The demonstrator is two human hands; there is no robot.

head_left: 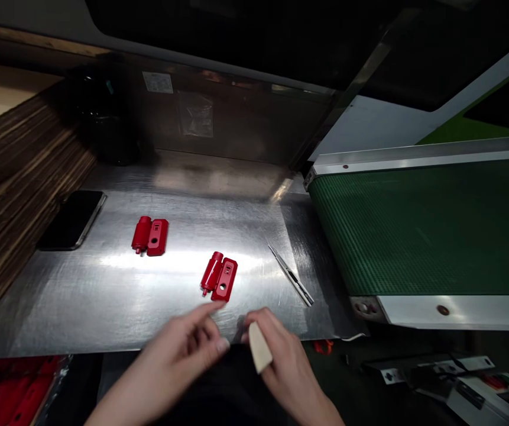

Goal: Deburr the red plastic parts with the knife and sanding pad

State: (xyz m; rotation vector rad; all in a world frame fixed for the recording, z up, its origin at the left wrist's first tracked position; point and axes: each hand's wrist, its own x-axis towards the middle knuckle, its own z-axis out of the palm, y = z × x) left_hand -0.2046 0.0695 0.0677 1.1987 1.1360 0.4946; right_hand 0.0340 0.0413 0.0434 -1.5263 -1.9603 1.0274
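My left hand (186, 349) is slightly blurred, with the index finger stretched out and the thumb apart; I see nothing held in it. That fingertip is at the lower edge of a red plastic part (219, 277), a cylinder joined to a flat plate with a hole; contact cannot be told. My right hand (283, 352) is closed around a beige, wedge-shaped piece (259, 348) just off the table's front edge. A second, similar red part (150, 236) lies further left. To the right rests a slim utility knife (291, 276).
The metal table (116, 307) carries a black phone (73, 220) at left, beside stacked cardboard (19, 160) and a dark, glossy container (107, 118). A green conveyor belt (427, 231) stands at right. Red parts (10, 390) show below left.
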